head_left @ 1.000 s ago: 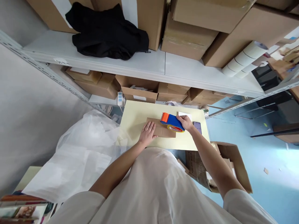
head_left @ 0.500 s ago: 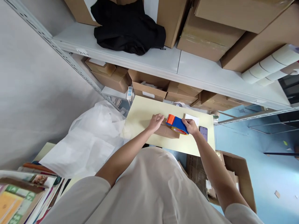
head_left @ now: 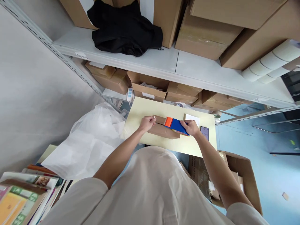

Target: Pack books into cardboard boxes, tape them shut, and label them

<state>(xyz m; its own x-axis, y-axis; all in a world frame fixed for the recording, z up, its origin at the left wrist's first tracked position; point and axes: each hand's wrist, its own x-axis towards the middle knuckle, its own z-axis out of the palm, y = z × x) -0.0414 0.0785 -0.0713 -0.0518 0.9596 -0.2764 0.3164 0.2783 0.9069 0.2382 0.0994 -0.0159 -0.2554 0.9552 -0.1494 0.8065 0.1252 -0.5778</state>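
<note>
Pale table [head_left: 140, 107]: box [head_left: 162, 131] by left grip [head_left: 147, 123], hold unclear; right grip [head_left: 191, 127] clasping tape dispenser [head_left: 177, 125].

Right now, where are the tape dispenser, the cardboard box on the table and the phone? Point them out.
Tape dispenser [head_left: 178, 125]: head view, on its blue body.
Cardboard box [head_left: 163, 130]: head view, on its brown panel.
Phone [head_left: 204, 133]: head view, on its screen.
</note>
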